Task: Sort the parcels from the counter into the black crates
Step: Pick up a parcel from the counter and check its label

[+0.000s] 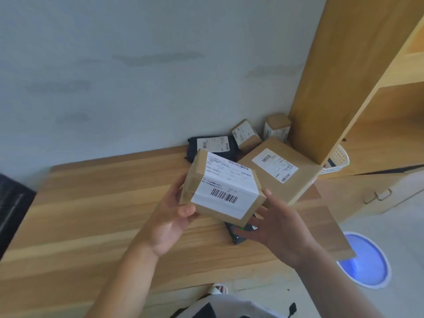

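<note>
Above the wooden counter [91, 214] I hold up a small cardboard parcel [220, 191] whose white barcode label faces me. My left hand [169, 221] grips its left side, thumb on the lower front corner and fingers behind. My right hand [280, 228] is at the parcel's lower right with fingers straight, its thumb touching the right corner. A dark crate-like thing [11, 203] shows at the left edge, mostly cut off.
At the counter's back right lie a large flat cardboard parcel [280, 171], two small boxes [246, 134] [276, 127] and a black bag parcel [215, 145]. A black device [238, 232] with a green light lies under my right fingers. A wooden cabinet [344, 88] and a white basket [337, 159] stand on the right.
</note>
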